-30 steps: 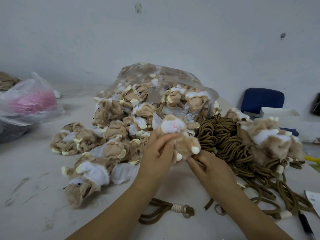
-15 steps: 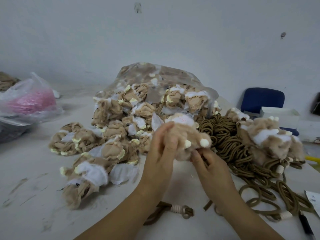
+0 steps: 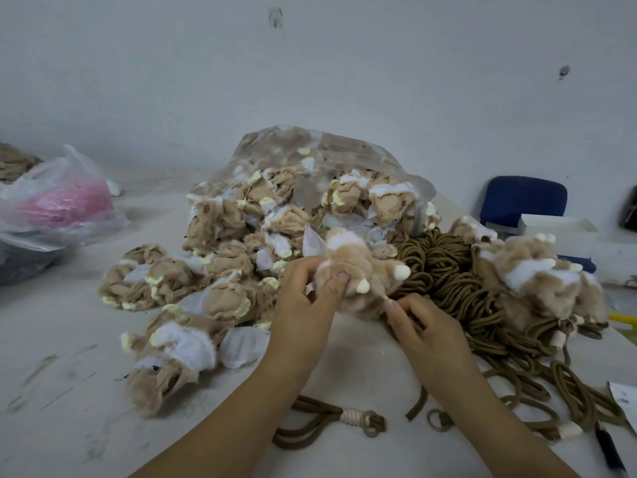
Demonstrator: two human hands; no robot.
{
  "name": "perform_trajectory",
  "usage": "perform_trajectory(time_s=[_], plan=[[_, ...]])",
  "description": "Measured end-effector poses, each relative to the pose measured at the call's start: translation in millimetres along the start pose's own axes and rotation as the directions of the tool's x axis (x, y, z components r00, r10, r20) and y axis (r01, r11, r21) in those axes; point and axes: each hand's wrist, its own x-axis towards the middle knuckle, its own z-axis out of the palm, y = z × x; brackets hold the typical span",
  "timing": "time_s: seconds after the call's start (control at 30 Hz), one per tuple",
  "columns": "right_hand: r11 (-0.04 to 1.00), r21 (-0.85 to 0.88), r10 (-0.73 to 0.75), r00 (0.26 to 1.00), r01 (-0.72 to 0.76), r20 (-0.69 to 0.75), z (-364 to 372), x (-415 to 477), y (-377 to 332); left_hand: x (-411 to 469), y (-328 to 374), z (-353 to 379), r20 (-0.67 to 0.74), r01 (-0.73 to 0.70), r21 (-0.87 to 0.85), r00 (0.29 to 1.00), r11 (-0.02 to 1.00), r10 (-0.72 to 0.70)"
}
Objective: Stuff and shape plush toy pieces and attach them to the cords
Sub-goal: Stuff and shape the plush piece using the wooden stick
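A tan and white plush toy (image 3: 358, 267) with small cream paws is held above the table in both hands. My left hand (image 3: 305, 305) grips its left side, thumb pressed into the fur. My right hand (image 3: 424, 326) pinches the toy's lower right edge with its fingertips. A loose brown cord (image 3: 331, 424) with a cream wrapped end and a ring lies on the table below my wrists. A heap of brown cords (image 3: 458, 288) sits just right of the toy.
A torn clear bag (image 3: 310, 188) spills several inside-out plush skins across the table middle. Finished plush toys (image 3: 537, 281) lie on the cords at right. A plastic bag with pink contents (image 3: 58, 201) sits far left. A blue chair (image 3: 524, 198) and a black pen (image 3: 610, 450) are at right.
The plush toy has turned in my hands, its face now pointing away and its paws toward the right. My right fingers shifted up to its lower edge.
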Motion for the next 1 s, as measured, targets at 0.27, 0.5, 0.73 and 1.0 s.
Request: perform_trajectory(time_s=[0.27,0.5,0.73,1.0], plan=[[0.998,-0.028,-0.063,0.998,0.064,0.012,2,0,-3,-2,1,-1,0.09,-0.131,0.081,0.988,0.988,0.124],[0.999,-0.032,-0.026,0.999,0.027,0.033,1,0,-1,0,0,0,0.012,-0.183,0.103,0.983,0.978,0.183],[1.0,-0.015,-0.009,0.999,0.01,0.043,1,0,0,0,0,-2,0.01,-0.275,0.208,0.96,0.939,0.279],[0.994,0.091,0.058,0.997,-0.063,0.053,6,-3,-11,-2,3,1,0.017,-0.419,0.37,0.896,0.829,0.445]])
